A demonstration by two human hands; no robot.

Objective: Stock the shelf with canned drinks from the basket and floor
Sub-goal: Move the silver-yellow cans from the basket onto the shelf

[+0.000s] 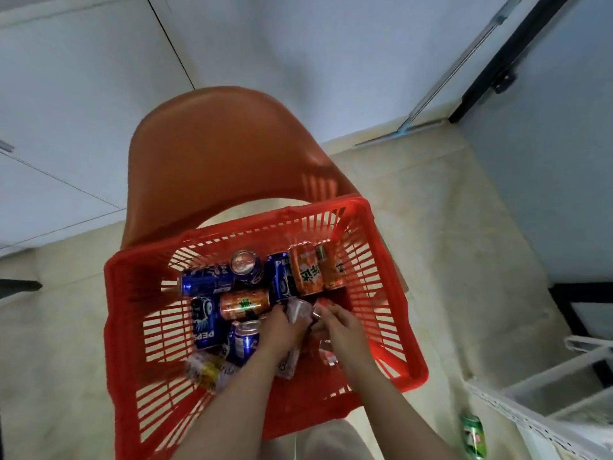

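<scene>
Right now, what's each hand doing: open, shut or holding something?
Left hand: grips a pale can in the basket.
Right hand: fingers curled by a red can; grip too blurred to tell.

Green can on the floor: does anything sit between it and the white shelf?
Nothing visible does. The green metal drinks can sits beside the white wire shelf, with only beige floor between them.

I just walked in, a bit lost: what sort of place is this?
Probably a small shop or stockroom: a red shopping basket of drink cans sits on an orange chair, near white shelving, with a green can on the floor.
</scene>
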